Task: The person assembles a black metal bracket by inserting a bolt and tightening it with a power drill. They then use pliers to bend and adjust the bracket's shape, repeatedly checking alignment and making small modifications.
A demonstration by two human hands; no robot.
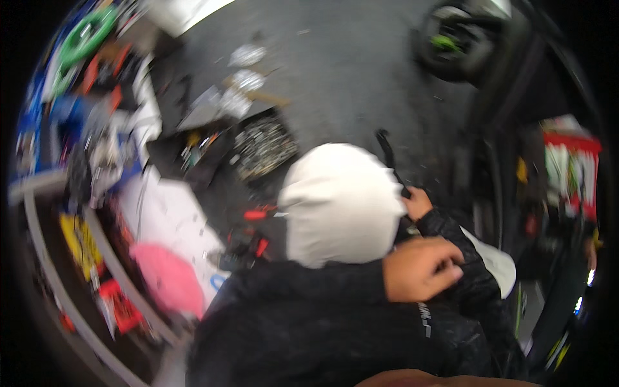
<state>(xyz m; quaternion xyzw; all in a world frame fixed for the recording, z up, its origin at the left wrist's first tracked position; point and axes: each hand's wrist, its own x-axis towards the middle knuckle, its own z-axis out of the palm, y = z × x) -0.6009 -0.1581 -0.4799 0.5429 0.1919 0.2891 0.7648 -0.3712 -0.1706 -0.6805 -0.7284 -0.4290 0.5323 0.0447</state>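
Observation:
Just below the middle, my left hand [419, 269] reaches in from the left in a black sleeve [303, 290]. Its fingers are loosely bent, with a gap between them, and nothing shows in them. It hangs over or rests by the dark jacket of a co-worker crouching in front; touching or apart, I cannot tell. A white cap [342, 203] covers the co-worker's head just beyond my sleeve. The co-worker's hand [418, 204] is at the lower end of a black hooked bar [387, 149]. My right hand does not show.
Left stands a shelf rack [48, 264] with packets and a pink bundle [169, 277]. Ahead on the grey floor lie a tray of small metal parts [264, 143], clear bags [242, 80] and a red-handled tool [259, 213]. A wheel [458, 42] is far right. The picture is blurred.

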